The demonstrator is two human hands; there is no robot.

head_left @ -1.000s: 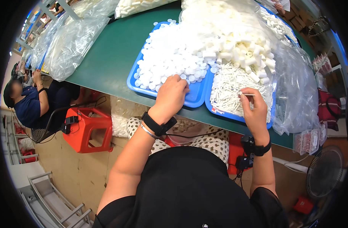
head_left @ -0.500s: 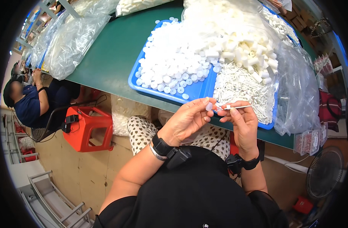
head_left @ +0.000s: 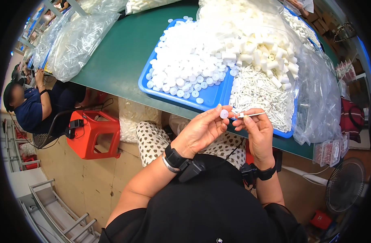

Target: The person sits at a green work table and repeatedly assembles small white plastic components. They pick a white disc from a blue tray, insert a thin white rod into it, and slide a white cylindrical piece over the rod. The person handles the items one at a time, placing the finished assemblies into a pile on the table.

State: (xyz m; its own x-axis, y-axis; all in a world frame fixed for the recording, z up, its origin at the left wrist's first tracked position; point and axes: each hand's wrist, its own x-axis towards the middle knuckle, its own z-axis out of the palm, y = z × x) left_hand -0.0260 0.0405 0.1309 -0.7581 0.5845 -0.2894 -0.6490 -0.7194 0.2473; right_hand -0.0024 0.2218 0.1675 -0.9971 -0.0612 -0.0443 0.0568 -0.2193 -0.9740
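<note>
- On the tabletop [head_left: 112,65], the left tray [head_left: 213,97] holds discs [head_left: 181,60].
- Beside it, the right tray [head_left: 283,134] holds sticks [head_left: 256,91], with cylinders [head_left: 270,54] behind them.
- Right of that: a plastic bag [head_left: 317,101].
- Before the trays: the left hand [head_left: 203,127], then the right hand [head_left: 256,127].
- Left of both, a stool [head_left: 94,129]; right, a fan [head_left: 346,184].

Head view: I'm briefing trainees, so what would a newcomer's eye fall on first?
Probably the heaped whitish discs in the blue tray, upper centre. Below it, the left hand holds one disc; the right hand pinches a thin white rod. A red plastic stool stands at left.
</note>
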